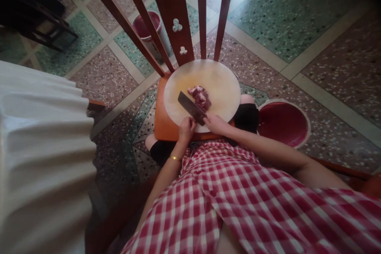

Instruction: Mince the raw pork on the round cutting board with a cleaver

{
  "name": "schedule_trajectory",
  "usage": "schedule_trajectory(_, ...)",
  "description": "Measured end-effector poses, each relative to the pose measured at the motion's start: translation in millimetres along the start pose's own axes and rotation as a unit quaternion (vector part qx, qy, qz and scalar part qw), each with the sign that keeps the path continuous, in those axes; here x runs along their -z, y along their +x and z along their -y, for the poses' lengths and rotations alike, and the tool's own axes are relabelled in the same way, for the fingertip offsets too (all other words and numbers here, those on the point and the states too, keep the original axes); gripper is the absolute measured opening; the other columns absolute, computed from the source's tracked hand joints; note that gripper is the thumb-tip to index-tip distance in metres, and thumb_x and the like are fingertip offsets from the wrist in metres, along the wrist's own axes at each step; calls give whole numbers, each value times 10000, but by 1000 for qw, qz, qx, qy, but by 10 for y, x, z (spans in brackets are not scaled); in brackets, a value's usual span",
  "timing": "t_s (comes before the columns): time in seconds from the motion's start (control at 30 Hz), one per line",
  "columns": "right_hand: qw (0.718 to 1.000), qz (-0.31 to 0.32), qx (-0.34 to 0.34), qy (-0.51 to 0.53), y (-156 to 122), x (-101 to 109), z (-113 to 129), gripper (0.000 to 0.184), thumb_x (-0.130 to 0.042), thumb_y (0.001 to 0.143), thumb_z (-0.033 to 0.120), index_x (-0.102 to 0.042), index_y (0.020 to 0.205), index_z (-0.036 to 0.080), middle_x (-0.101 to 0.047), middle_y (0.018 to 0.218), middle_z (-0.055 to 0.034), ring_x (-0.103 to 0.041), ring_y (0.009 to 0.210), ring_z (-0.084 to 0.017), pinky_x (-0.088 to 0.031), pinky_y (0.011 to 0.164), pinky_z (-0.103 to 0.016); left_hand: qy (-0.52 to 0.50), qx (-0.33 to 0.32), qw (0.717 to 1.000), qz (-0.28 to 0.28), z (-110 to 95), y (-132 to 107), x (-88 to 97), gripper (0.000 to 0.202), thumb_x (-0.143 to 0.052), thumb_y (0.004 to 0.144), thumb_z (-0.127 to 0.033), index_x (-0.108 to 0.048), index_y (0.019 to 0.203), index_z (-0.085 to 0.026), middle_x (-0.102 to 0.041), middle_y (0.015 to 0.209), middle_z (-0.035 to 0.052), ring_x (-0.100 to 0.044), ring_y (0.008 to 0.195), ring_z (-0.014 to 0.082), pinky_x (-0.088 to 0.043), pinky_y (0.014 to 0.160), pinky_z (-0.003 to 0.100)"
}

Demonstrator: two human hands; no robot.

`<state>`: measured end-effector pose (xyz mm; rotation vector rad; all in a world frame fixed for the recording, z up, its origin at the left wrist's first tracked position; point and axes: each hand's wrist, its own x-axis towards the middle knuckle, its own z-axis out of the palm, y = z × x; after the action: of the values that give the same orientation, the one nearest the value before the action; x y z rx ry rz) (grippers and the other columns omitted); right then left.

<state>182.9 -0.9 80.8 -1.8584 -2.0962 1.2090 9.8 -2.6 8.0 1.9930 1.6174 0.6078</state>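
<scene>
A round whitish cutting board rests on the seat of a wooden chair in front of me. Near its middle lies a small pile of cut red meat with pale fatty bits. My right hand grips a dark, broad-bladed cleaver, whose blade slants up to the left alongside the meat. Close to the cleaver's near end, at the board's front edge, my left hand is closed with the fingers curled in; what they hold, if anything, is too small to make out.
The chair's slatted back rises beyond the board. A red-lined bucket stands on the floor to the right, another bin behind the chair. Pale pleated cloth hangs at the left. Dark furniture and part of a person are at upper left.
</scene>
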Motion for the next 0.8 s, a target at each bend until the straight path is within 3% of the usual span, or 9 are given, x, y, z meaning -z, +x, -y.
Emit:
schedule_trajectory(0.2, 1000, 17, -10, 3, -217, -21, -120, 223, -354, 900, 213, -556, 938, 128, -669, 874, -126, -615, 815, -201, -397, 685, -240, -27, 2, 1000, -1, 8, -7, -5, 71, -466, 787, -220, -515, 793, -170, -558, 748, 40, -511, 661, 122, -420, 642, 253)
schedule_trajectory(0.33, 1000, 7, -8, 25, 40, -10, 45, 204, -361, 894, 204, -551, 918, 134, -661, 899, -140, -620, 803, -208, -427, 676, -252, -21, -7, 1000, 5, 39, 4, 15, 50, -474, 761, -198, -512, 781, -173, -542, 711, 28, -495, 630, 118, -415, 620, 246)
schedule_trajectory(0.47, 993, 25, -62, 102, 332, 40, 236, 233, -321, 912, 255, -522, 934, 141, -650, 859, -125, -568, 492, -145, -438, 472, -247, -32, 7, 999, -2, 62, 15, 40, 47, -470, 753, -193, -513, 760, -176, -527, 675, 9, -482, 609, 109, -410, 613, 239)
schedule_trajectory(0.6, 987, 38, -73, 136, 393, 127, 312, 230, -344, 904, 293, -515, 927, 141, -632, 799, -109, -484, 376, -107, -409, 371, -240, -85, 79, 993, -10, 60, 13, 70, 86, -468, 775, -236, -521, 769, -168, -553, 677, 3, -492, 588, 100, -415, 600, 233)
schedule_trajectory(0.7, 986, 20, -58, 158, 315, 194, 259, 241, -338, 907, 296, -516, 950, 139, -625, 766, -89, -477, 382, -104, -411, 378, -235, -138, 124, 983, -14, 43, -31, 93, 118, -461, 793, -263, -519, 771, -163, -578, 701, 8, -520, 608, 100, -430, 609, 231)
schedule_trajectory(0.8, 987, -22, -37, 158, 201, 242, 138, 240, -353, 905, 278, -527, 992, 138, -637, 758, -79, -543, 501, -130, -447, 486, -229, -126, 88, 988, -30, 29, -94, 105, 114, -476, 795, -261, -527, 788, -160, -579, 773, 29, -530, 672, 108, -439, 642, 236)
